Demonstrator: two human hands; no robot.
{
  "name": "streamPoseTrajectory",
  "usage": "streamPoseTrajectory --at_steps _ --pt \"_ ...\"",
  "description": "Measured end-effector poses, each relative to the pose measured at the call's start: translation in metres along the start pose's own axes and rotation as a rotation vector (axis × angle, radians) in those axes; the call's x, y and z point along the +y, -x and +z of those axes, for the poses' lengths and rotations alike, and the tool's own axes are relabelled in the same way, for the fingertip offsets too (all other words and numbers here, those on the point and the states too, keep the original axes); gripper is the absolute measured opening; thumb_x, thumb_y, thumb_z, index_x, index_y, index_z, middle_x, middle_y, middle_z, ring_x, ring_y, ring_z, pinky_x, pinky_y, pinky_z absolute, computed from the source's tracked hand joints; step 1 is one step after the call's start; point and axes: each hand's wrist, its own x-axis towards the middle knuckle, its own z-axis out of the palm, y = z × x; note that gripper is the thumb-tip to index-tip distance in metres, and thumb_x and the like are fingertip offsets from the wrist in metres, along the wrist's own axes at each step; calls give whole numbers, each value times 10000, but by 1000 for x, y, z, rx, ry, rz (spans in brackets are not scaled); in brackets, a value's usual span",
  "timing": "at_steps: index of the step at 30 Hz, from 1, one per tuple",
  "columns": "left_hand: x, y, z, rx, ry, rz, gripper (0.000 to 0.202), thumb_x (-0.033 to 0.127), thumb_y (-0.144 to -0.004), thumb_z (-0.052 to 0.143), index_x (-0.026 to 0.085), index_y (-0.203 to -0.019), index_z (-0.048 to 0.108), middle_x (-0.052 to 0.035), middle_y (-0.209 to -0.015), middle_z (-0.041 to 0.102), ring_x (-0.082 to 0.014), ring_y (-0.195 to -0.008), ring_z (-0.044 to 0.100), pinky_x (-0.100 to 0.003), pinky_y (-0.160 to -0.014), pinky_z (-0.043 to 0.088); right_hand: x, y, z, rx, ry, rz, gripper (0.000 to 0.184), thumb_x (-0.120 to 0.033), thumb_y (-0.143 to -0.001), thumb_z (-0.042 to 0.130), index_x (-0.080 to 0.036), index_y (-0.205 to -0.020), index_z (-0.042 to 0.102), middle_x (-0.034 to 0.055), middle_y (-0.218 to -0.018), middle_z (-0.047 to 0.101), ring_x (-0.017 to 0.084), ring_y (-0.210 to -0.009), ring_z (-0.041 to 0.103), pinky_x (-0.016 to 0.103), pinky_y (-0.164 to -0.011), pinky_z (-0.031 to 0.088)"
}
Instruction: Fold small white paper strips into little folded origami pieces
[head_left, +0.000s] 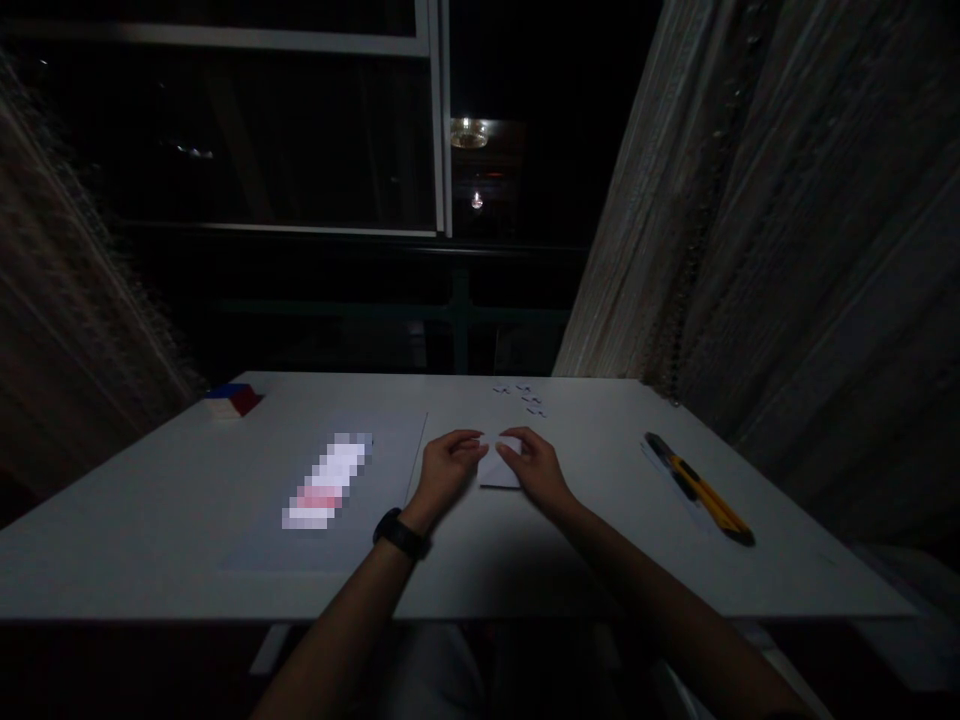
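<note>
A small white piece of paper (500,472), perhaps folded, lies at the middle of the white table between my hands. My left hand (452,468) is at its left side, thumb and fingers bent together at the far left corner. Opposite it, my right hand (536,465) has thumb and fingers closed on the far right part of the paper. The fingertips hide some of the far edge. A black watch (401,534) is on my left wrist.
Left of my hands, a pixelated bright screen (330,480) rests on a large pale sheet (255,540). A colored cube (232,401) stands at the far left. Several small dark-marked pieces (531,400) lie near the back edge. A yellow-and-black utility knife (705,495) is at right.
</note>
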Motion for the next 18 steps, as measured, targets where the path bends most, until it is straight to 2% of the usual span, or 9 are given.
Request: streamPoseTrajectory --at_steps 3,7,12,18 --pt "1 1 0 4 2 -6 280 246 -576 716 115 -820 672 -60 -696 659 -138 -624 587 -221 -574 441 -1 0 -1 11 74 -45 287 -392 -682 594 -197 -893 583 -5 -682 560 120 -537 460 229 -474 366" --pt "1 3 0 -27 21 -16 328 244 -592 705 126 -896 674 -47 -697 654 -123 -591 571 -213 -543 434 1 0 -3 25 149 -99 269 -386 -694 587 -193 -879 615 12 -735 575 124 -565 437 233 -498 348" --pt "3 3 0 -28 -2 -30 288 249 -594 702 114 -848 690 -66 -694 667 -136 -591 575 -222 -530 439 3 0 -4 18 148 -84 271 -383 -686 591 -193 -878 623 11 -711 568 124 -542 415 233 -478 318" --pt "2 2 0 -32 18 -40 335 251 -593 705 118 -899 677 -57 -706 667 -124 -588 578 -211 -532 441 3 0 -3 36 147 -58 291 -392 -685 593 -183 -883 630 -17 -591 511 108 -483 366 227 -443 283"
